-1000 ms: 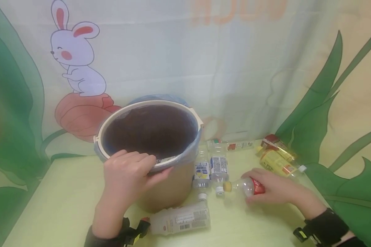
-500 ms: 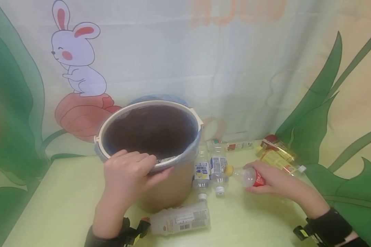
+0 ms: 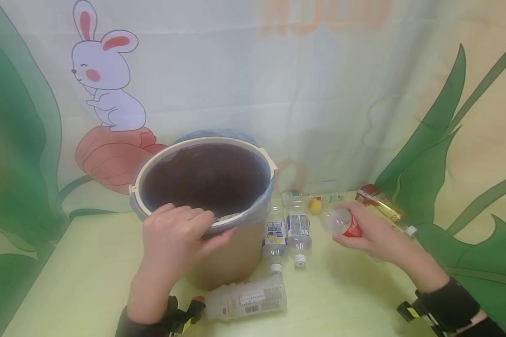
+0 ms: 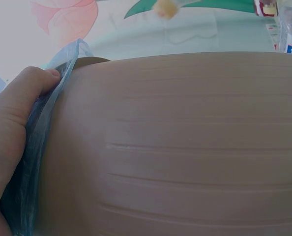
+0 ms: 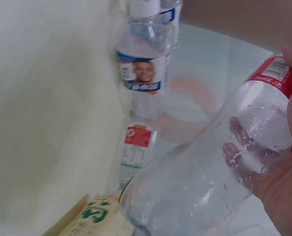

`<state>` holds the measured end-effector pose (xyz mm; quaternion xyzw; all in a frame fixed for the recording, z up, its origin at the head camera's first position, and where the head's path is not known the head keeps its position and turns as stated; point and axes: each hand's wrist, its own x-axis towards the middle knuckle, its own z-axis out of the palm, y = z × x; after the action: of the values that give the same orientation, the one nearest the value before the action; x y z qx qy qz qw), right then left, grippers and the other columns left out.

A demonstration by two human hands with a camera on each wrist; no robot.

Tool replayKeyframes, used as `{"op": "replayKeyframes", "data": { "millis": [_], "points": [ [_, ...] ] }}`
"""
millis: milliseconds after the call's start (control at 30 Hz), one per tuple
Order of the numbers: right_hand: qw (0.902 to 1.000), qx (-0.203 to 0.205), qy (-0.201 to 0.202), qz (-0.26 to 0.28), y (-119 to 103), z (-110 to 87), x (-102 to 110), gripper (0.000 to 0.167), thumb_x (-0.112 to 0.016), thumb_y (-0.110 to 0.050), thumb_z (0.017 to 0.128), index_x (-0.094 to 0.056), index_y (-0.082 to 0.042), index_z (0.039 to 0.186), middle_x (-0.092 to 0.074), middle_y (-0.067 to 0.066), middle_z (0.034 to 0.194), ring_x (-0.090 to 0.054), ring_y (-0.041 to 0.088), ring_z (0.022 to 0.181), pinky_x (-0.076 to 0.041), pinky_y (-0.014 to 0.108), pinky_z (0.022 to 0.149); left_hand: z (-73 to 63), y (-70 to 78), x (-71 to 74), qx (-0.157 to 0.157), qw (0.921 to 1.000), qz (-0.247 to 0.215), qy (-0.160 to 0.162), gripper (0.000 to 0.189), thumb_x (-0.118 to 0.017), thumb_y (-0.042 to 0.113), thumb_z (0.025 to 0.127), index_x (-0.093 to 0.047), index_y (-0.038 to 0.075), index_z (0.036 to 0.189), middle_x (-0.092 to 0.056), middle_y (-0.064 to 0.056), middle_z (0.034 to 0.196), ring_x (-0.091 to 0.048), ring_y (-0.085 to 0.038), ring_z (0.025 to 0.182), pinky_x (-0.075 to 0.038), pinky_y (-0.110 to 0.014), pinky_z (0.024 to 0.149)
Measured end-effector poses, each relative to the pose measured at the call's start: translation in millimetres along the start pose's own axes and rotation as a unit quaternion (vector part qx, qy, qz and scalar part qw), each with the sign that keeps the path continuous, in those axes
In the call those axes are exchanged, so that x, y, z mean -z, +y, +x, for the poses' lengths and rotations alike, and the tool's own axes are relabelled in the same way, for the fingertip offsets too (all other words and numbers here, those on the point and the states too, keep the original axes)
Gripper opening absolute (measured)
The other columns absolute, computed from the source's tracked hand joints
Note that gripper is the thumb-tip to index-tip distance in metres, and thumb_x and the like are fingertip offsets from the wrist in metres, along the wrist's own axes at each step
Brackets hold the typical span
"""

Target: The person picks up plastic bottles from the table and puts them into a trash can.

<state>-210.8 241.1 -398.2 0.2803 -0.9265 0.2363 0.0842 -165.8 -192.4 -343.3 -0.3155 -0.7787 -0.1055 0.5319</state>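
Note:
My left hand (image 3: 178, 234) grips the near rim of a tan bin (image 3: 236, 255), its thumb outside over the blue liner (image 3: 259, 201). In the left wrist view, the thumb of that hand (image 4: 13, 123) presses the liner (image 4: 30, 162) against the bin wall (image 4: 185, 128). My right hand (image 3: 373, 231) holds a clear plastic soda bottle (image 3: 340, 221) by its red label, the yellow cap pointing to the far left. Close up in the right wrist view, fingers wrap the bottle (image 5: 200, 172) near the red label. The bin's inside is dark.
Two clear water bottles (image 3: 298, 229) lie beside the bin's right side. A whitish bottle (image 3: 246, 298) lies in front of it. Another clear bottle (image 3: 295, 195) lies at the back, and a red package (image 3: 375, 194) lies at the back right. A printed curtain (image 3: 219, 70) hangs behind.
My right hand has carried the soda bottle up and away from me, off its earlier spot by the water bottles' caps. My left hand stays on the bin rim.

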Motion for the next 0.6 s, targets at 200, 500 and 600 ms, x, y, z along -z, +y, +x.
{"op": "replayKeyframes", "data": {
  "millis": [200,500,600],
  "points": [
    [0.9983,0.02,0.054,0.009,-16,17.5,9,0.068,-0.092,-0.02,0.09,-0.055,-0.001,0.144,-0.064,0.007,0.12,-0.063,0.02,0.1,-0.061,0.04,0.084,0.7,0.1,-0.5,0.0,1.0,0.001,0.0,0.063,-0.055,0.058,0.108,-0.04,0.017,0.062,-0.037,0.004,0.052,-0.032,-0.017,0.044,-0.03,-0.035,0.047],
    [0.9984,0.027,0.046,0.022,-57,54.9,38,0.069,-0.091,-0.029,0.092,-0.054,-0.007,0.146,-0.064,0.003,0.119,-0.063,0.018,0.099,-0.061,0.035,0.078,1.8,1.0,0.2,0.001,1.0,0.004,-0.001,0.063,-0.055,0.057,0.108,-0.039,0.017,0.061,-0.036,0.004,0.051,-0.032,-0.017,0.043,-0.03,-0.035,0.047],
    [0.9977,0.046,0.045,0.021,-69,72.0,45,0.071,-0.091,-0.03,0.092,-0.054,-0.007,0.148,-0.063,0.006,0.123,-0.061,0.021,0.105,-0.06,0.037,0.078,1.7,1.1,-0.1,0.002,1.0,0.004,0.0,0.063,-0.055,0.057,0.108,-0.039,0.017,0.061,-0.035,0.004,0.051,-0.031,-0.017,0.043,-0.029,-0.035,0.047]
  ]
}}
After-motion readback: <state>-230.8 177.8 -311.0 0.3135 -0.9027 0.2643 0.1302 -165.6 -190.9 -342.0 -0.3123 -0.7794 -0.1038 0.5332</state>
